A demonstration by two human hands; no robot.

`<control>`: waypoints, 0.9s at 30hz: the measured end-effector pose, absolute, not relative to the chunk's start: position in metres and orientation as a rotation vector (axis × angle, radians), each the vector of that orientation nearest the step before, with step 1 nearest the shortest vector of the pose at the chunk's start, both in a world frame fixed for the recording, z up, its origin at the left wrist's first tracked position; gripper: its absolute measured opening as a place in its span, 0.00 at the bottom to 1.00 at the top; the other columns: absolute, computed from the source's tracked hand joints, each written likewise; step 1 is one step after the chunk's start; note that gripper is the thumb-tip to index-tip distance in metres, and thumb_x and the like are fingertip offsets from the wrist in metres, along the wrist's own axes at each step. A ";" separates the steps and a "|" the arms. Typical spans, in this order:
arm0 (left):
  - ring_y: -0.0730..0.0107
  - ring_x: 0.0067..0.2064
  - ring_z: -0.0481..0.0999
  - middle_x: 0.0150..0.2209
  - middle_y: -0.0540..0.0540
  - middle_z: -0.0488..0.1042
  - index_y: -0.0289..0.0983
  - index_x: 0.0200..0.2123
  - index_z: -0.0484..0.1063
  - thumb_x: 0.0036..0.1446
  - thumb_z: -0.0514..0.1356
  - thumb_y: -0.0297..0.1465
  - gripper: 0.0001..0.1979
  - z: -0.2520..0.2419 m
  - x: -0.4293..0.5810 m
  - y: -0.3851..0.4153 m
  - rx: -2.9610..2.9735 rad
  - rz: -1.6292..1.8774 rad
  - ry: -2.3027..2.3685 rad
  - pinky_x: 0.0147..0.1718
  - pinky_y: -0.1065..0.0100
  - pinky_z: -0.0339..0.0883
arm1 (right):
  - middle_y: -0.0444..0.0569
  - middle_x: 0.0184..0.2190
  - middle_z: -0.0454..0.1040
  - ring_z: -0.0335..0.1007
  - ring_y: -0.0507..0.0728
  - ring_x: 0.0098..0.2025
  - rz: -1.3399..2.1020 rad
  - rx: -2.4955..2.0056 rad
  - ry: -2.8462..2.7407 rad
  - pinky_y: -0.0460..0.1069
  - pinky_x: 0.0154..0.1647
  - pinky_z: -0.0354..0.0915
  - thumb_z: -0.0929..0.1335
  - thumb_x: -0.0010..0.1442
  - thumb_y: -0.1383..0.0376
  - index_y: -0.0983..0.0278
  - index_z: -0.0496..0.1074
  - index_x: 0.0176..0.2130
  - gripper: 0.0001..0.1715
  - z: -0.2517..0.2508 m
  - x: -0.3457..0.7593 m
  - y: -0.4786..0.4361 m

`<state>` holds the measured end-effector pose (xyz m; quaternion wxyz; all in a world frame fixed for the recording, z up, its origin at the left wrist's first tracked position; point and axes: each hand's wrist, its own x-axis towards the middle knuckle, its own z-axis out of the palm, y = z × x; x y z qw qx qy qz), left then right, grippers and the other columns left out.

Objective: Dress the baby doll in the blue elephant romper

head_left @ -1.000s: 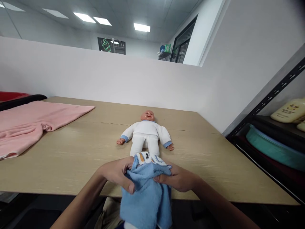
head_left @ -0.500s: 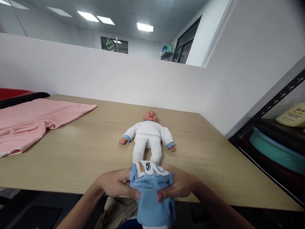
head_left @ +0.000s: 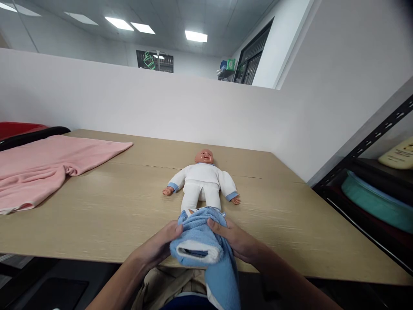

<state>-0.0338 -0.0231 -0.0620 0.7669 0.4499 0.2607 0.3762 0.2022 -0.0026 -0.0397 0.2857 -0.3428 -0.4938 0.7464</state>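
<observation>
A pair of blue fleecy baby pants (head_left: 201, 232) with white cuffs is bunched up between my hands at the table's near edge. One leg's white-lined opening faces me, and the other leg hangs below the edge. My left hand (head_left: 161, 242) grips the left side with its thumb on top. On the right side, my right hand (head_left: 240, 239) holds the cloth, thumb pressed over the folds and fingers partly hidden beneath. Just beyond lies a baby doll (head_left: 202, 174) on its back, dressed in white with blue cuffs; the bunched cloth covers its lower legs from view.
A pink cloth (head_left: 64, 155) is spread over the left of the wooden table (head_left: 129, 206), near a red, black-edged container (head_left: 22, 128). To the right, a black shelf rack holds a teal basin (head_left: 376, 202) and a pale yellow bottle (head_left: 398, 156). A low white wall (head_left: 161, 107) borders the back.
The pants have been turned and gathered: the white patterned part has tipped away from me, and one leg opening now faces me. Both hands have shifted their hold.
</observation>
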 end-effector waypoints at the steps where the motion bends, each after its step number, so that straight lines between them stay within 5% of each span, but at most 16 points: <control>1: 0.59 0.42 0.79 0.39 0.42 0.82 0.34 0.45 0.82 0.46 0.76 0.58 0.35 -0.063 -0.035 -0.024 0.971 0.817 0.538 0.43 0.65 0.69 | 0.54 0.59 0.82 0.77 0.66 0.64 1.987 -0.918 -1.402 0.64 0.74 0.62 0.77 0.61 0.39 0.58 0.78 0.59 0.37 -0.038 0.204 -0.003; 5: 0.60 0.44 0.80 0.40 0.40 0.83 0.32 0.47 0.82 0.52 0.76 0.52 0.31 -0.060 -0.041 -0.034 0.941 0.769 0.575 0.45 0.67 0.70 | 0.54 0.67 0.75 0.68 0.67 0.71 1.905 -0.812 -1.804 0.63 0.77 0.57 0.75 0.64 0.41 0.55 0.74 0.66 0.39 -0.027 0.212 -0.005; 8: 0.60 0.45 0.80 0.43 0.40 0.84 0.33 0.47 0.82 0.57 0.73 0.52 0.28 -0.051 -0.042 -0.043 0.968 0.758 0.610 0.47 0.66 0.70 | 0.50 0.65 0.77 0.71 0.69 0.69 1.865 -0.772 -1.869 0.62 0.73 0.63 0.80 0.59 0.48 0.54 0.73 0.67 0.42 -0.017 0.209 -0.012; 11: 0.61 0.45 0.79 0.45 0.41 0.84 0.34 0.45 0.80 0.56 0.75 0.49 0.25 -0.046 -0.039 -0.050 1.094 0.769 0.716 0.48 0.66 0.70 | 0.47 0.58 0.83 0.78 0.66 0.62 1.597 -0.948 -1.929 0.59 0.67 0.70 0.77 0.63 0.60 0.53 0.78 0.62 0.28 -0.014 0.201 -0.020; 15: 0.67 0.32 0.72 0.27 0.50 0.75 0.37 0.34 0.73 0.63 0.67 0.48 0.20 -0.049 -0.027 -0.055 1.264 0.839 1.015 0.38 0.67 0.68 | 0.55 0.57 0.82 0.81 0.66 0.54 1.026 -1.259 -2.017 0.59 0.59 0.75 0.73 0.60 0.64 0.60 0.73 0.66 0.36 -0.019 0.192 -0.026; 21: 0.65 0.27 0.76 0.32 0.52 0.77 0.39 0.55 0.68 0.66 0.60 0.39 0.17 -0.065 -0.020 -0.056 1.391 0.897 1.289 0.33 0.65 0.69 | 0.63 0.61 0.78 0.74 0.72 0.63 0.870 -1.467 -2.279 0.64 0.65 0.68 0.69 0.64 0.64 0.66 0.61 0.74 0.42 -0.020 0.182 -0.027; 27: 0.56 0.31 0.81 0.30 0.51 0.79 0.41 0.51 0.66 0.66 0.54 0.31 0.11 -0.074 -0.028 -0.066 1.586 0.674 1.460 0.35 0.64 0.66 | 0.61 0.55 0.81 0.79 0.70 0.56 0.928 -1.391 -2.500 0.59 0.56 0.70 0.66 0.60 0.69 0.65 0.71 0.61 0.30 -0.018 0.179 -0.027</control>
